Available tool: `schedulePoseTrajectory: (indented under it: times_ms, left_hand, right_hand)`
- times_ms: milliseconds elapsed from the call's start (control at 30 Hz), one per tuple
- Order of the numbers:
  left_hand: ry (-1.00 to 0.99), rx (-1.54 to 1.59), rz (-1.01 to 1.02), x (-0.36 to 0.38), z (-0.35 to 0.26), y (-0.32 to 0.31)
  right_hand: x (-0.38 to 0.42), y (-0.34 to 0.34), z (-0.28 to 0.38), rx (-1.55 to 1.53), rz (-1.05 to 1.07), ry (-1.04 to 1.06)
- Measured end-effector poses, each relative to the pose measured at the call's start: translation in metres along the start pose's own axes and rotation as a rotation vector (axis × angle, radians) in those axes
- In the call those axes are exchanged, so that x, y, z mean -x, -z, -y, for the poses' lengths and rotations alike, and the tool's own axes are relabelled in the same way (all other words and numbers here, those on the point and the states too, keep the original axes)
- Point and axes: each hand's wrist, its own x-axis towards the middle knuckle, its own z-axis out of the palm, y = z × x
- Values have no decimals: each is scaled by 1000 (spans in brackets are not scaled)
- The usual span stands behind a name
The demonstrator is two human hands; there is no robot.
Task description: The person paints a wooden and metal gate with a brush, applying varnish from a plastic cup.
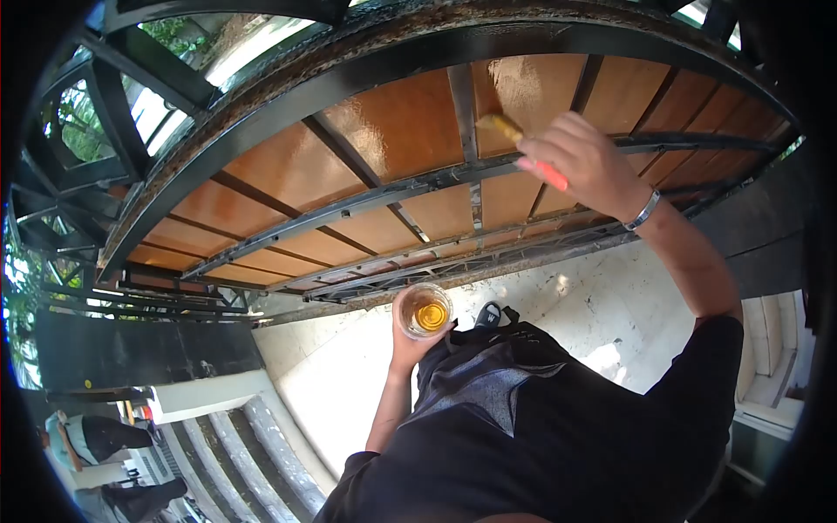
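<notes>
My right hand (580,166) is closed round the orange-red handle of a paintbrush (507,129), its bristles up at a brown wooden panel (532,87) of the gate. My left hand (406,344) grips a clear plastic cup (426,311) with amber liquid at its bottom, held low in front of my body. Between dark metal bars (465,113), the panels run in rows; some of the upper ones shine as if wet. A metal bracelet is on my right wrist.
A rusty top rail (288,65) curves over the panels. Pale concrete floor (305,375) lies below, with my sandal (492,315) on it. Steps (235,444) descend at lower left, near two people (100,436). A window ledge (767,349) stands at right.
</notes>
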Motion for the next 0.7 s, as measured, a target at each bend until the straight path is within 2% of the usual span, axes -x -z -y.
schedulePoseTrajectory:
  times_ms: [33, 167, 267, 333, 500, 567, 633, 700]
  left_hand:
    - [-9, 30, -15, 7, 2, 0]
    - [-24, 50, -94, 43, -2, 2]
    - [-14, 27, -162, 82, -6, 6]
    - [-10, 27, -211, 108, -13, 3]
    - [53, 24, -335, 183, -19, -8]
    - [127, 99, -406, 209, -15, -10]
    - [109, 77, -421, 228, -3, -8]
    - [114, 67, -436, 239, -1, -7]
  right_hand:
    - [-9, 12, 0, 53, -124, -11]
    - [-21, 37, 10, 169, -202, 172]
    - [0, 6, 4, 208, -149, 213]
    - [22, -18, -1, 46, 38, 142]
    - [29, -20, -8, -147, 100, 53]
    - [16, 2, -11, 29, -16, 68]
    - [7, 24, -6, 70, -120, 69]
    - [0, 42, 5, 183, -323, 106]
